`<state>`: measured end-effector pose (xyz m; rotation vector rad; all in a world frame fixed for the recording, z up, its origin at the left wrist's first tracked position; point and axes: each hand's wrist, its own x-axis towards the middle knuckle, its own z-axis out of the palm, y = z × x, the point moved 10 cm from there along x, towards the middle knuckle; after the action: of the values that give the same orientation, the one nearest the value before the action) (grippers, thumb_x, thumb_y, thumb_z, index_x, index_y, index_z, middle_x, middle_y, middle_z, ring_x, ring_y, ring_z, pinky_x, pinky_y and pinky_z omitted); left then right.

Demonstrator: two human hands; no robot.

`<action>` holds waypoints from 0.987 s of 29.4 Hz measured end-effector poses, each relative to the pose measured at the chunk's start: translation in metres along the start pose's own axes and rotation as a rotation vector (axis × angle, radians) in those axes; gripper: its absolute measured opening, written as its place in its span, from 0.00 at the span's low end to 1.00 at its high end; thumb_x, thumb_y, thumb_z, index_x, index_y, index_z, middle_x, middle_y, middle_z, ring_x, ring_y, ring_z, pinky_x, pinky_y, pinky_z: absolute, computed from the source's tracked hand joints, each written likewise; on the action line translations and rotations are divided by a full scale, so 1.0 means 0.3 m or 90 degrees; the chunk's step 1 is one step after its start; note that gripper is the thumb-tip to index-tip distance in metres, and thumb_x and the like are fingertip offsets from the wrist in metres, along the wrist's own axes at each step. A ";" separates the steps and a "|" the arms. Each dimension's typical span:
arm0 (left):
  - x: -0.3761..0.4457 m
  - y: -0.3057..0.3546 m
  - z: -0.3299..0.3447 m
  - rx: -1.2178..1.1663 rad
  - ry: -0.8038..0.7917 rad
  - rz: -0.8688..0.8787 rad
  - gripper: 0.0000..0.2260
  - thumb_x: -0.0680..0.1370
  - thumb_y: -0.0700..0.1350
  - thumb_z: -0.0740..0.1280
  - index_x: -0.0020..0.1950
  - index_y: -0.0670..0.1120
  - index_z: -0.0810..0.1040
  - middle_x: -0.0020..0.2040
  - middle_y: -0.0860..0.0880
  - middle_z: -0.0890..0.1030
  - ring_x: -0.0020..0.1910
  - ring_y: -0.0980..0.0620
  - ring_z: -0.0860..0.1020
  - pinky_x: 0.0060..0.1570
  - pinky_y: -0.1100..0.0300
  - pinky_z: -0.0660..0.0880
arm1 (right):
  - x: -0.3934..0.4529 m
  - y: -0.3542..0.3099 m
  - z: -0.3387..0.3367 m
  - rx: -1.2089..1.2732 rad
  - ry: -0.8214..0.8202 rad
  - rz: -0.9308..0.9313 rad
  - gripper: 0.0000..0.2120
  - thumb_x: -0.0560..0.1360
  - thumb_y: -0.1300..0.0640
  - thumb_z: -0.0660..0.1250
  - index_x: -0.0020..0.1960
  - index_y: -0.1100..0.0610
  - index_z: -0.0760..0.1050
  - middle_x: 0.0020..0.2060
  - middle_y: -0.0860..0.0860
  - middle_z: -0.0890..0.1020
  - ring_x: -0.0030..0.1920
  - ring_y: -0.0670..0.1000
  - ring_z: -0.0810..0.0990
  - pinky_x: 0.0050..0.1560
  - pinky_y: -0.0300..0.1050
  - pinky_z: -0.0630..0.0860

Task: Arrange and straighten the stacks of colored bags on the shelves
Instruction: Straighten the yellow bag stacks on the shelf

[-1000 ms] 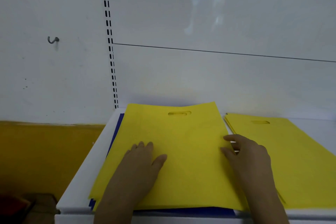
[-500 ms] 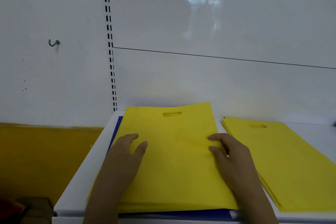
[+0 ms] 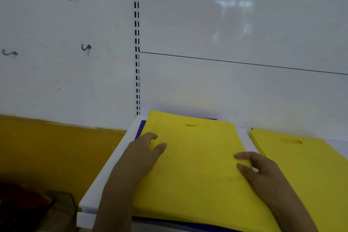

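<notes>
In the head view, both hands lay on the yellow stack (image 3: 195, 160) at the left end of the white shelf (image 3: 105, 181). The left hand (image 3: 140, 158) rested flat on the stack's left edge, fingers loosely spread and thumb angled inward, gripping nothing. The right hand (image 3: 259, 169) sat at the stack's right edge, fingers curled over it, thumb on top; whether it pinched the top bags or only pressed against them could not be told.

A second earlier the left hand had been lower and nearer the middle of the top bag, and the right hand further down the right edge. Since then both had slid toward the back wall (image 3: 226, 84), the left moving out to the left border. The yellow stack itself had turned: its near end had earlier splayed to the left, and it now lay closer to square with the blue bags (image 3: 140, 130) underneath, which showed only as a thin strip along the left, the back corner and the front.

That suggested the squaring of this pile was well along, though the blue strip at the left meant the two colours were not yet flush. A second yellow stack (image 3: 305, 167) lay just beside it on the right, apart from it, with a narrow band of bare shelf between them; it was untouched and probably came next.
</notes>
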<state>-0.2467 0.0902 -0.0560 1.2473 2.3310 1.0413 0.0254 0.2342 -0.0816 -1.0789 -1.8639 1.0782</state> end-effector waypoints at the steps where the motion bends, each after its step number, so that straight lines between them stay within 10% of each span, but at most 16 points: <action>1: 0.000 -0.002 -0.003 0.009 0.001 -0.002 0.22 0.79 0.57 0.60 0.71 0.50 0.67 0.66 0.48 0.74 0.62 0.51 0.73 0.57 0.59 0.69 | 0.005 0.012 0.005 -0.006 -0.004 0.014 0.11 0.73 0.65 0.69 0.47 0.49 0.80 0.49 0.46 0.82 0.50 0.46 0.80 0.48 0.41 0.75; 9: 0.001 -0.024 -0.014 -0.010 -0.004 0.011 0.17 0.78 0.55 0.63 0.66 0.52 0.72 0.51 0.51 0.75 0.50 0.56 0.73 0.44 0.64 0.68 | 0.011 -0.026 0.038 -0.088 -0.032 -0.029 0.12 0.72 0.59 0.71 0.50 0.44 0.79 0.51 0.41 0.80 0.51 0.44 0.79 0.52 0.41 0.74; 15: 0.022 -0.009 0.035 -0.129 -0.107 0.042 0.21 0.76 0.49 0.67 0.69 0.57 0.69 0.68 0.54 0.70 0.63 0.53 0.71 0.64 0.54 0.70 | -0.010 -0.092 0.062 -0.082 -0.066 -0.105 0.16 0.74 0.61 0.68 0.54 0.42 0.77 0.50 0.34 0.80 0.51 0.34 0.76 0.47 0.24 0.69; 20: 0.019 -0.004 0.003 -0.149 -0.080 0.072 0.22 0.78 0.40 0.65 0.69 0.58 0.69 0.64 0.54 0.71 0.58 0.54 0.72 0.50 0.66 0.72 | -0.019 -0.085 0.077 -0.036 -0.083 -0.059 0.18 0.74 0.57 0.70 0.57 0.37 0.75 0.56 0.39 0.79 0.53 0.42 0.79 0.55 0.43 0.78; 29: 0.009 -0.023 -0.049 -0.220 0.033 0.112 0.23 0.78 0.34 0.63 0.66 0.59 0.73 0.62 0.56 0.73 0.58 0.55 0.73 0.51 0.69 0.71 | -0.037 -0.105 0.103 -0.049 -0.114 -0.017 0.14 0.72 0.55 0.72 0.53 0.40 0.78 0.55 0.41 0.78 0.53 0.44 0.77 0.53 0.41 0.77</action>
<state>-0.2606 0.0832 -0.0506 1.3120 1.9884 1.4764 -0.0067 0.2053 -0.0671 -1.0262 -2.0702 1.1268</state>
